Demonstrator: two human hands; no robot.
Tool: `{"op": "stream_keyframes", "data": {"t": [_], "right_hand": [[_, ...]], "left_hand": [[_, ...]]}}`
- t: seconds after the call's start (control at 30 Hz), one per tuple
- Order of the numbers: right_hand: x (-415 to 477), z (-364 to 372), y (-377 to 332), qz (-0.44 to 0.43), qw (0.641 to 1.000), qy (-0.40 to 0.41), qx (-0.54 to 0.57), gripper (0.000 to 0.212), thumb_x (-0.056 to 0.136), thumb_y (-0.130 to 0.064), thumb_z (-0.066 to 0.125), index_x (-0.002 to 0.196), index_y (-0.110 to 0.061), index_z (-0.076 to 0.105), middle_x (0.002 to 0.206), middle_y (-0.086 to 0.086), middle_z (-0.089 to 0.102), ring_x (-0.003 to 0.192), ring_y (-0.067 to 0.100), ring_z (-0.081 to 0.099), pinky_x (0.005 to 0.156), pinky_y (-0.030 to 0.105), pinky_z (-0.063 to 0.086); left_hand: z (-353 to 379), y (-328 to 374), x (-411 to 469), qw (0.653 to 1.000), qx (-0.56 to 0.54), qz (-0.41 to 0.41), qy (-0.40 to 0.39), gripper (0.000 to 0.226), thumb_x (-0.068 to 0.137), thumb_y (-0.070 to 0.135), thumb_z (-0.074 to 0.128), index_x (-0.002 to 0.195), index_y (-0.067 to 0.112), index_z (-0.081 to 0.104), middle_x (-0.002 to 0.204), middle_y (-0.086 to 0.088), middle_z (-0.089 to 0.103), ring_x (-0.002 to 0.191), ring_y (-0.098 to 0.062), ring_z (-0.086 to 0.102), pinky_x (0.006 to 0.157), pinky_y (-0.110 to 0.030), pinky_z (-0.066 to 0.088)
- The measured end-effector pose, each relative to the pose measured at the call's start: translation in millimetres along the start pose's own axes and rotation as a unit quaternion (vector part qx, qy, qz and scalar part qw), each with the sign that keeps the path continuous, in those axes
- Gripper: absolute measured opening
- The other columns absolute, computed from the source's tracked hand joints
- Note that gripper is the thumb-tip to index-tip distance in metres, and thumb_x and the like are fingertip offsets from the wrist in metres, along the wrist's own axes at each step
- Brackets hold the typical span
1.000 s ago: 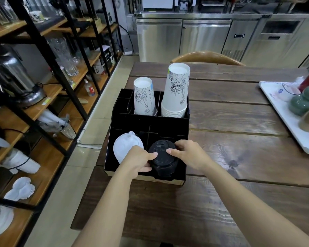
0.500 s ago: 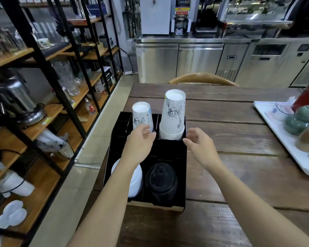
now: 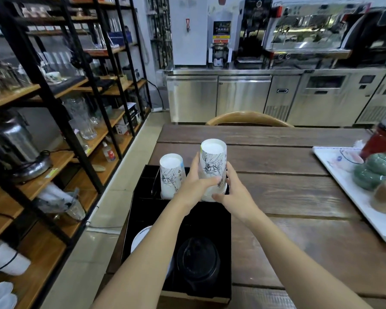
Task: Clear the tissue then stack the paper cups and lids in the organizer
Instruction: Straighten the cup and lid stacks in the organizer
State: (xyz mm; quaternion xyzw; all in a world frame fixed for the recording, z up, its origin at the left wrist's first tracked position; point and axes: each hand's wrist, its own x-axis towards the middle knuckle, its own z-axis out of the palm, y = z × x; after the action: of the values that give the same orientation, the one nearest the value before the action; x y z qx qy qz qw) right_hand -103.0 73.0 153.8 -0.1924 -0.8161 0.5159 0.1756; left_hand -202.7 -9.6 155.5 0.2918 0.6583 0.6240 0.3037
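Note:
A black organizer sits at the left end of the wooden table. In its back right slot stands a tall stack of upside-down white printed paper cups. My left hand wraps the stack's left side and my right hand presses its lower right side. A shorter upside-down cup stack stands in the back left slot. Black lids fill the front right slot. White lids in the front left slot are partly hidden by my left forearm. No tissue is in view.
A white tray with green and brown lidded pots and a red jar lies at the table's right edge. A wooden chair back stands behind the table. Black-framed wooden shelves with glassware line the left side.
Both hands left the black lids at the organizer's front, reached to the back slots, and now close around the tall cup stack. The camera view tilted upward.

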Motion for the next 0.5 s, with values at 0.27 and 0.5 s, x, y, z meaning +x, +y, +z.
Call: {"op": "stream_keyframes", "data": {"t": [0.27, 0.5], "right_hand": [[3, -1, 4, -0.006, 1.000, 0.000, 0.022, 0.077, 0.074, 0.011, 0.055, 0.110, -0.053, 0.033, 0.108, -0.033, 0.052, 0.091, -0.029, 0.049, 0.070, -0.006, 0.037], [-9, 19, 10, 0.018, 0.977, 0.205, -0.063, 0.036, 0.086, -0.006, 0.051, 0.121, -0.013, 0.047, 0.107, 0.000, 0.056, 0.089, 0.016, 0.054, 0.084, 0.036, 0.047]], "left_hand": [[-2, -9, -2, 1.000, -0.013, 0.006, -0.019, 0.081, 0.081, 0.007, 0.066, 0.144, 0.037, 0.025, 0.133, 0.013, 0.053, 0.115, 0.003, 0.053, 0.098, -0.023, 0.044], [-22, 6, -10, 0.976, 0.010, 0.079, 0.202, 0.010, 0.082, 0.018, 0.064, 0.091, 0.015, 0.064, 0.088, 0.008, 0.064, 0.087, -0.007, 0.059, 0.076, -0.011, 0.045]]}}
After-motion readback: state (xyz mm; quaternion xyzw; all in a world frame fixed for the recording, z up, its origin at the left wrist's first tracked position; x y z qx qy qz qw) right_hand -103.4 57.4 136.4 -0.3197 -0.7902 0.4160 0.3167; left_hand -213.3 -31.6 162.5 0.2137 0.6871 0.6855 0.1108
